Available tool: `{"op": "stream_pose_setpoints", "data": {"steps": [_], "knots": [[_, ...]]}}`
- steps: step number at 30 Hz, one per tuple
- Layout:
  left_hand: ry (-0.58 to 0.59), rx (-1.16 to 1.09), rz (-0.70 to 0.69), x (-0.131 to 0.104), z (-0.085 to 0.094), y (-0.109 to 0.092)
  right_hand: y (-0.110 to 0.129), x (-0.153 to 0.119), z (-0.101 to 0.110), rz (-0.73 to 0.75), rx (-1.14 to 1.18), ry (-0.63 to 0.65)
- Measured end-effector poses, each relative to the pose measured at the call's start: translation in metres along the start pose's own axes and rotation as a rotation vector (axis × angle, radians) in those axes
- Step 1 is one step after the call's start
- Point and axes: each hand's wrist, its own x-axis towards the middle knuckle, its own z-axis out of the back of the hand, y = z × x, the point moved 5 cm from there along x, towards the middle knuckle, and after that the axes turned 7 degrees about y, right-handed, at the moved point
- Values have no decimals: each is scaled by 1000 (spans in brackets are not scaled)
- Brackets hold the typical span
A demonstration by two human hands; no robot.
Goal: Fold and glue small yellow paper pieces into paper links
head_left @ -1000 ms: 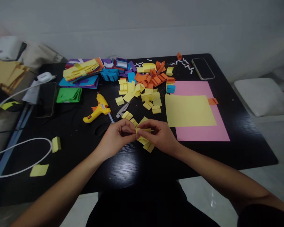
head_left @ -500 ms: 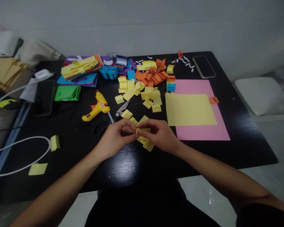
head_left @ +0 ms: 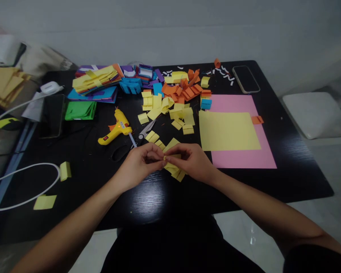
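My left hand (head_left: 140,165) and my right hand (head_left: 193,162) meet fingertip to fingertip above the table's front half. Both are closed in a pinch on a small piece of yellow paper (head_left: 165,157), mostly hidden by the fingers. Just under and behind them lies a loose heap of folded yellow paper pieces (head_left: 178,175). Scissors (head_left: 146,131) with black handles rest beyond my left hand, partly under yellow pieces. A yellow glue gun (head_left: 118,128) lies on its side to the left of the scissors. Right of my right hand, a yellow sheet (head_left: 229,131) overlaps a pink sheet (head_left: 244,159).
Folded orange pieces (head_left: 184,91) and bundles of coloured paper (head_left: 98,79) line the back of the black table (head_left: 295,178). A green paper stack (head_left: 81,110), a dark phone (head_left: 52,115) and a white cable (head_left: 57,170) lie left. Another phone (head_left: 246,79) lies back right.
The small yellow piece between my fingertips looks slightly turned, with less of it showing. Both hands stay in nearly the same place; the view has shifted a little.
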Motion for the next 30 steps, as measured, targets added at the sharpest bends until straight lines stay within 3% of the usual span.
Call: {"op": "stream_pose_setpoints", "data": {"steps": [20, 30], "knots": [[21, -27, 5, 0, 0, -1, -1, -1, -1, -3, -8, 7], [11, -71, -11, 0, 1, -3, 1, -3, 4, -1, -17, -87]]}}
